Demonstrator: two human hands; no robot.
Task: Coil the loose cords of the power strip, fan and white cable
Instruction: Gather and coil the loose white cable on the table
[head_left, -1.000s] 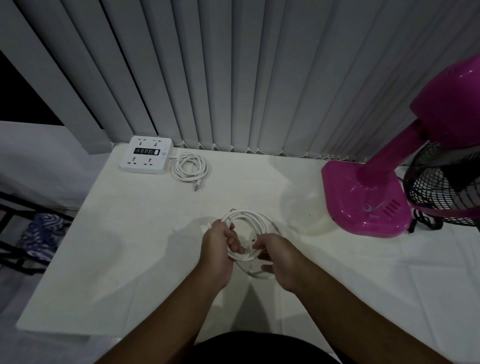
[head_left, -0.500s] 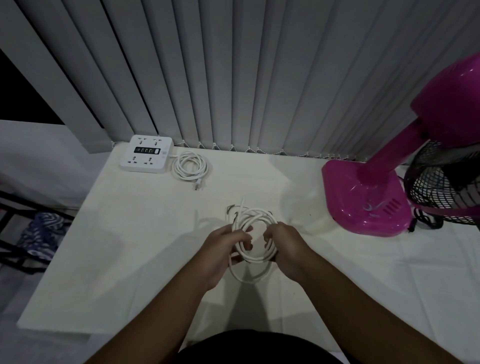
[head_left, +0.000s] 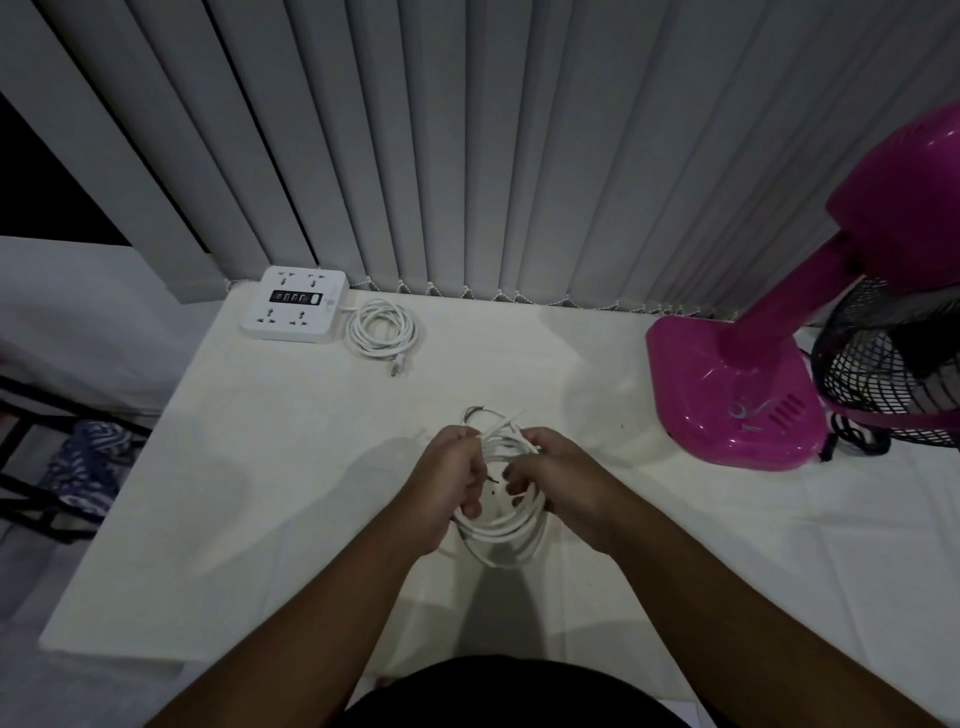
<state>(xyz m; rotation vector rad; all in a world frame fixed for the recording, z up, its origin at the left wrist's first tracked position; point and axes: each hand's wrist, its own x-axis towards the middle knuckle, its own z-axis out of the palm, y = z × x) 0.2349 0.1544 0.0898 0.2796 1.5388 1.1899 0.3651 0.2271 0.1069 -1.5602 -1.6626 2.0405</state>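
Both hands have drawn closer, squeezing the white cable (head_left: 501, 535) into a narrower bundle over the table's (head_left: 260, 493) front middle. My left hand (head_left: 452, 483) and right hand (head_left: 558, 480) each curl round its loops. I'd best keep the turns pinched while wrapping the tail. The power strip (head_left: 293, 304) sits at the far left corner with its coiled cord (head_left: 382, 330), and the fan (head_left: 727, 395) is at the right edge. Neither looks in my way.

Glossy magenta plastic forms the fan base (head_left: 737, 400); the power strip (head_left: 294, 304) looks smooth white plastic, its grille (head_left: 883, 364) black wire.
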